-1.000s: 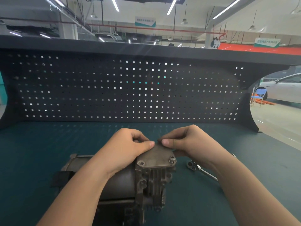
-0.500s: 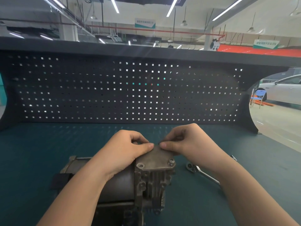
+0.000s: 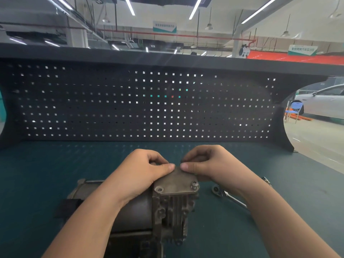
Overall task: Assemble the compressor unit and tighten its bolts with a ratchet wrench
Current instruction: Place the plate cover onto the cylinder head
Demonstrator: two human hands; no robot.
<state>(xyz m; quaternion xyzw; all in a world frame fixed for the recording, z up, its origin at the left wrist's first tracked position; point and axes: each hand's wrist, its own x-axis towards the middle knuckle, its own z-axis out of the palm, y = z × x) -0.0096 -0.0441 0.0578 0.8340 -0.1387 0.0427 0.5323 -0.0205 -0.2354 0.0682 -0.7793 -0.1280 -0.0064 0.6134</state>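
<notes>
on the dark teal workbench, close to the near edge, lies the compressor unit, its dark cylindrical body on its side and its ribbed cast-metal end facing right. across the top of that end sits a flat grey cover plate, slightly tilted toward the camera. a bolt stands in the plate's near right corner, while the near left corner shows a bolt hole whose contents i cannot make out.

both hands meet at the far edge of the plate. the left hand rests over the top of the cylinder with fingers curled and the thumb pressing on the plate's far left corner; the fingertips are hidden behind the hand, so what they hold, if anything, i cannot tell. the right hand is curled the same way, thumb laid on the plate's far edge and fingers bent over behind it. the two thumb tips lie just beside each other, not quite touching.

to the right of the compressor, partly under the right wrist, a ratchet wrench lies flat on the bench. a black pegboard rises behind the bench.
</notes>
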